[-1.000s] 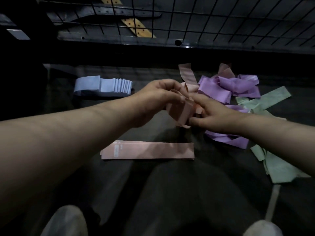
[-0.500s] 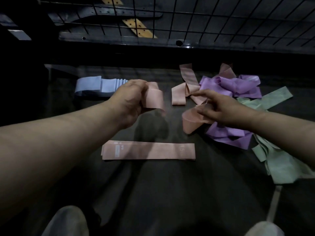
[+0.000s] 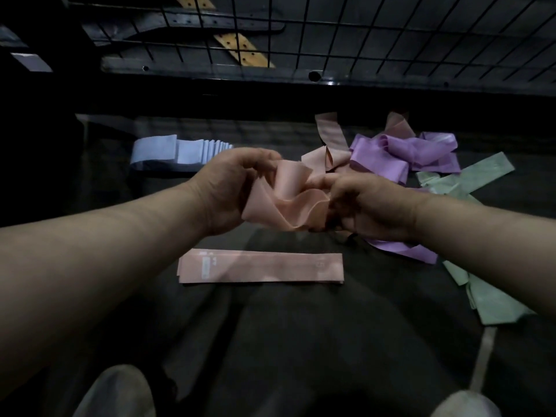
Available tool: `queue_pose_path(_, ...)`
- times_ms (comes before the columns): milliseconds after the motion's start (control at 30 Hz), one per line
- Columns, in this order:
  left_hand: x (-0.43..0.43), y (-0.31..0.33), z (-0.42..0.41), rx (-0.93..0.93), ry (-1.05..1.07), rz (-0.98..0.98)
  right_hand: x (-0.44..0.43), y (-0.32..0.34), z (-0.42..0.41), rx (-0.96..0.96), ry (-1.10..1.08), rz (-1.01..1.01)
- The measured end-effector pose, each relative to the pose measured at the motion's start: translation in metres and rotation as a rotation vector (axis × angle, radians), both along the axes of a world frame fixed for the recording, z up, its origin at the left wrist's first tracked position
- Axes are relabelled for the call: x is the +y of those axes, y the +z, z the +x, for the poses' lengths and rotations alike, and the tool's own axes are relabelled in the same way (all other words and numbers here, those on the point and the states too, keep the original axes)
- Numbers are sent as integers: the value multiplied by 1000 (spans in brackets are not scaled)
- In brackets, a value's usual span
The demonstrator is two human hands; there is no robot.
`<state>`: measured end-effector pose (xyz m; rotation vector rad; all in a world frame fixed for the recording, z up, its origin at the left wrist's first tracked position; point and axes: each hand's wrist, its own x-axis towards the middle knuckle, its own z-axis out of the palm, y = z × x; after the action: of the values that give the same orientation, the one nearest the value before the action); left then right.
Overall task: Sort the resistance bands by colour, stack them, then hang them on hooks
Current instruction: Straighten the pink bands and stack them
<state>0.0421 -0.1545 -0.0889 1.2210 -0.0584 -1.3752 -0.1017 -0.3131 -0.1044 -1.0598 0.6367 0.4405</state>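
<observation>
Crumpled pink band [image 3: 285, 206] between both hands [image 3: 301, 197]

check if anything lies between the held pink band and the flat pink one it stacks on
Nothing visible does. The left hand and right hand hold the crumpled pink band beyond the flat pink band, whose top lies bare.

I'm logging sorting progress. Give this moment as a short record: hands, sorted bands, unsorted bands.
Left hand: grips bunched pink band
Right hand: grips same bunch, opposite end
Sorted pink: flat pink band, laid out below the hands
Sorted blue: blue stack, fanned, far left
Unsorted: purple bands, green bands, loose pink bands, heaped at right
</observation>
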Motion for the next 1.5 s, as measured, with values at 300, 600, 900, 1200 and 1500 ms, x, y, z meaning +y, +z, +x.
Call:
queue_pose_path(300, 8, -5, 4, -26, 91, 40, 0, 14, 4, -32, -132, 84)
queue_pose_path(600, 20, -10, 3, 55, -52, 38, 9, 7, 0, 84, -116, -24)
queue_pose_path(900, 12, 0, -2, 162, 13, -6, 19, 8, -6, 90, 7, 94)
queue_pose_path(1200, 0, 4, -1, 216, 120, -55, 43, 23, -21, -63, 400, -307)
queue_pose_path(1500, 7, -9, 6, 208, 275, 35, 6, 31, -18, -36, -44, -470)
